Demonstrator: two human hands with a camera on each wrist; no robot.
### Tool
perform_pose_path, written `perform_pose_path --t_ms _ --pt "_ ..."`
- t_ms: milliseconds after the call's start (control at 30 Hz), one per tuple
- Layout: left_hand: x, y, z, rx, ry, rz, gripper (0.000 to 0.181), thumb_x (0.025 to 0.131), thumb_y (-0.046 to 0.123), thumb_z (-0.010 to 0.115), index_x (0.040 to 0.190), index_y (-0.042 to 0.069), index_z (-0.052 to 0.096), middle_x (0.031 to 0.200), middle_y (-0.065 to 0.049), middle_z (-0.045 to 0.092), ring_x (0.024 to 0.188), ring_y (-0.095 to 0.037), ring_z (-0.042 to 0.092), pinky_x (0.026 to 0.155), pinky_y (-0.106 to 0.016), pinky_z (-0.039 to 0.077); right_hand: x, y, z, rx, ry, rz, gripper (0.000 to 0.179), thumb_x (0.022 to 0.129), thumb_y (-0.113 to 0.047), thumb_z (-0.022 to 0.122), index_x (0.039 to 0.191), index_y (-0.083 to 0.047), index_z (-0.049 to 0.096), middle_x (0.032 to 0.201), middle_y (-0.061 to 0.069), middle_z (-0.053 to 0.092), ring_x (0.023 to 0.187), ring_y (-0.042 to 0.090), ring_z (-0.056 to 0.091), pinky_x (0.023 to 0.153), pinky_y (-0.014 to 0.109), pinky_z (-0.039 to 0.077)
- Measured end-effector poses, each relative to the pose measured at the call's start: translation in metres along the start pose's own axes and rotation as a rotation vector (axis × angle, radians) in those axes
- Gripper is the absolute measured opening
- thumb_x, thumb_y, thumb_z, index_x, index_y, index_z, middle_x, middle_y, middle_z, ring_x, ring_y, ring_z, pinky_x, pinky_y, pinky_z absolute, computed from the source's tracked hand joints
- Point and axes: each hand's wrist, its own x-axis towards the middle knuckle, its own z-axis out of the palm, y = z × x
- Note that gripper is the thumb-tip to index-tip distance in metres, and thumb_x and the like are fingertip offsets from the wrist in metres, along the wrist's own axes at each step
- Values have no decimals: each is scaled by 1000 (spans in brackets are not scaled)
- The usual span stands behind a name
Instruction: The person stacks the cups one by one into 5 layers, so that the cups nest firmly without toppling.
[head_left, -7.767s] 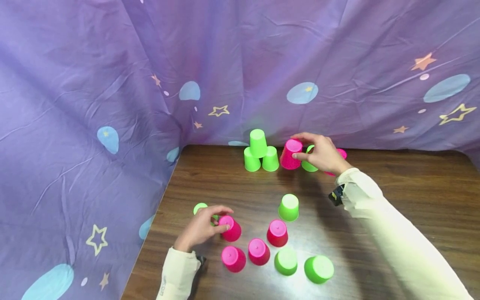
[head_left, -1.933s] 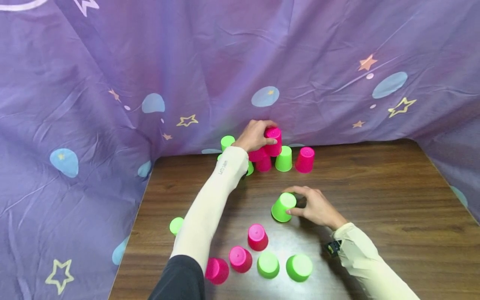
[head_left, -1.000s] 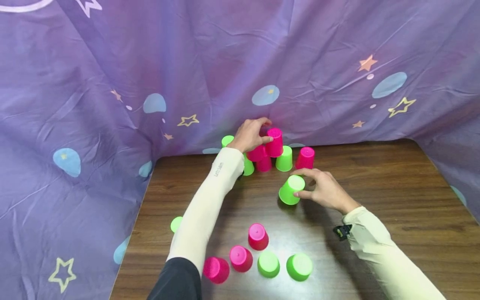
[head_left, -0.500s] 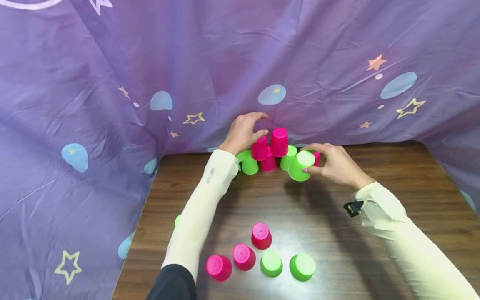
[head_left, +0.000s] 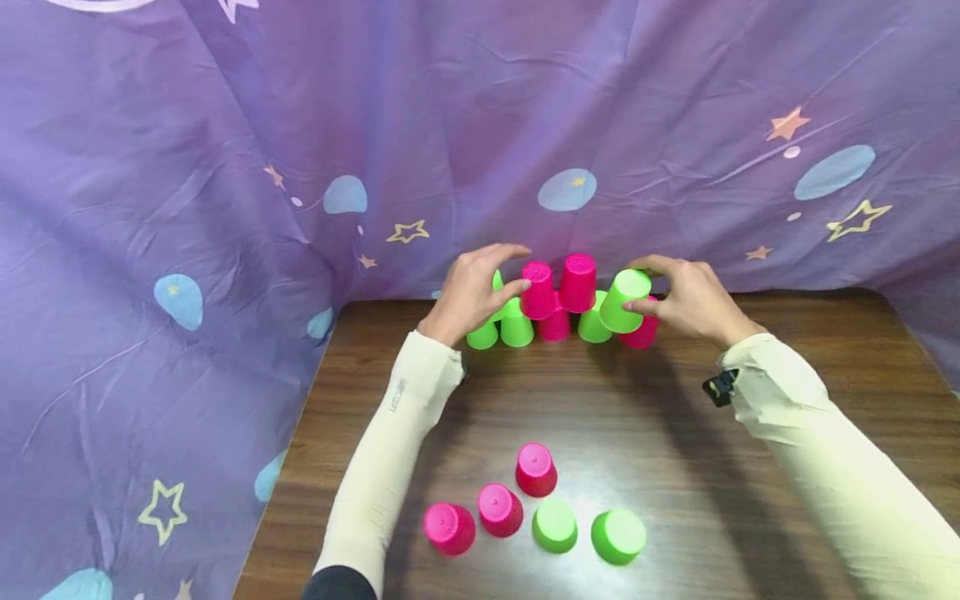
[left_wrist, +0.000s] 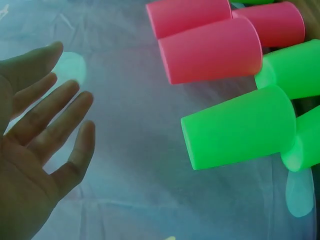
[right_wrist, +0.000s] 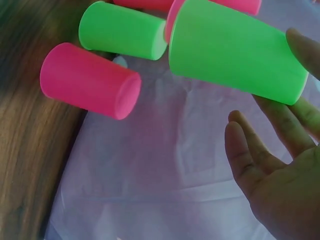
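Note:
My right hand [head_left: 697,300] pinches an upside-down green cup [head_left: 626,300] between thumb and fingers. That cup is lifted level with the upper row, overlapping the right end of the bottom row, where a green cup [head_left: 595,323] and a pink cup [right_wrist: 90,80] stand side by side. Two pink cups, one left [head_left: 537,290] and one right [head_left: 579,283], sit on the bottom row around a lower pink cup [head_left: 555,325]. My left hand [head_left: 472,293] hovers beside them, fingers spread and holding nothing. It partly hides an upper green cup [left_wrist: 240,130] resting on two green cups.
Nearer on the wooden table [head_left: 360,350] stand three upside-down pink cups, one of them at the front left [head_left: 450,529], and two green cups, one at the right [head_left: 618,536]. A purple star-patterned cloth [head_left: 465,125] hangs right behind the row.
My right hand has carried the green cup from mid-table up to the row's right end. My left hand has let go of the upper pink cup and drawn back left.

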Motion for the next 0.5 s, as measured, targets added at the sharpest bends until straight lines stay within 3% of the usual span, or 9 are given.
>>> perform_pose_path --t_ms 233,500 --pt "-36 7 1 2 15 58 37 88 19 78 121 6 70 118 -6 75 111 -20 71 99 -32 56 13 14 2 5 -6 50 50 80 -28 84 123 -8 66 115 21 71 112 43 64 95 57 46" --pt "-80 10 16 -66 12 48 34 85 17 80 116 7 72 113 -4 76 104 -18 73 93 -30 58 24 24 10 5 -27 117 51 83 -30 81 126 -8 64 118 25 69 115 49 60 96 60 45"
